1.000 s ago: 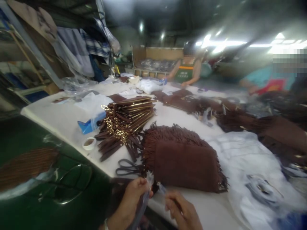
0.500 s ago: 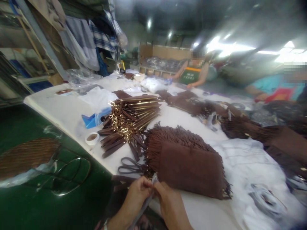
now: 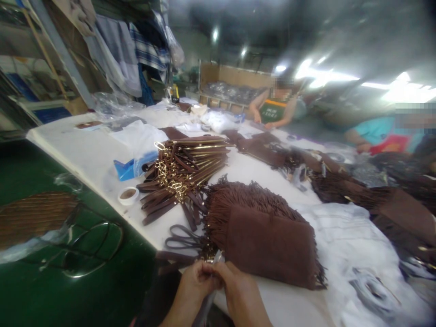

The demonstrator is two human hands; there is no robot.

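At the near table edge, my left hand point(image 3: 195, 285) and my right hand point(image 3: 240, 290) meet with fingertips pinched together. Between them is a thin strip of translucent greyish plastic point(image 3: 218, 257); its end sticks up past the fingers and the rest hangs down below. Just beyond my right hand lies a dark brown fringed suede piece point(image 3: 269, 245), flat with its fringe spread toward the back and left. Left of it are two dark loops point(image 3: 182, 237), scissor handles or a strap, I cannot tell which. Farther back, brown straps with gold chains and clasps point(image 3: 184, 170) are heaped.
A white tape roll point(image 3: 128, 195) and a blue piece point(image 3: 124, 169) lie near the table's left edge. White wrapping point(image 3: 347, 236) and a grey coil point(image 3: 374, 290) are on the right. A wicker stool point(image 3: 37, 215) stands at left. Two people point(image 3: 275, 109) work across the table.
My hands have drawn closer together and sit slightly lower in view, still pinching the plastic strip. The view has shifted a little. The farther person's arms have moved inward.
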